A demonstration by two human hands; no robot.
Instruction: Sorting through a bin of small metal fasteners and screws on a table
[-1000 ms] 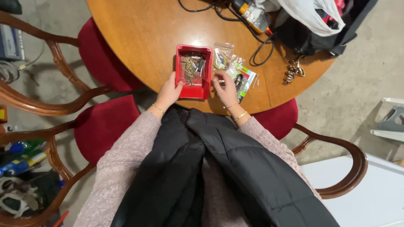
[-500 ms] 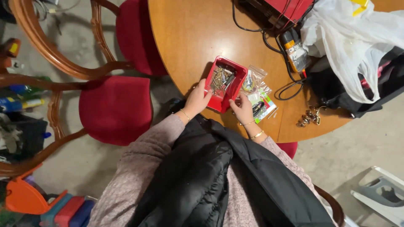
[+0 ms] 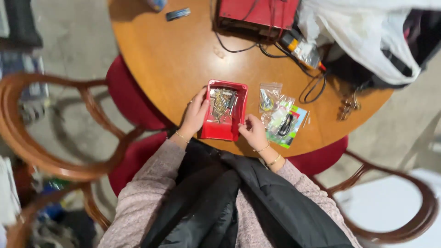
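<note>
A: Position of the red tray [image 3: 223,130]?

B: Near edge of the round tabletop [image 3: 174,59], loaded with loose metal screws [image 3: 221,104]. Left hand [image 3: 196,115] clasps its left wall; right hand [image 3: 251,132], fingers curled, touches the near right corner beside clear packets [image 3: 275,112].

A: Handling?

B: Probably stiff, light plastic; contents shift and spill, so grip both side walls and keep it level.
</note>
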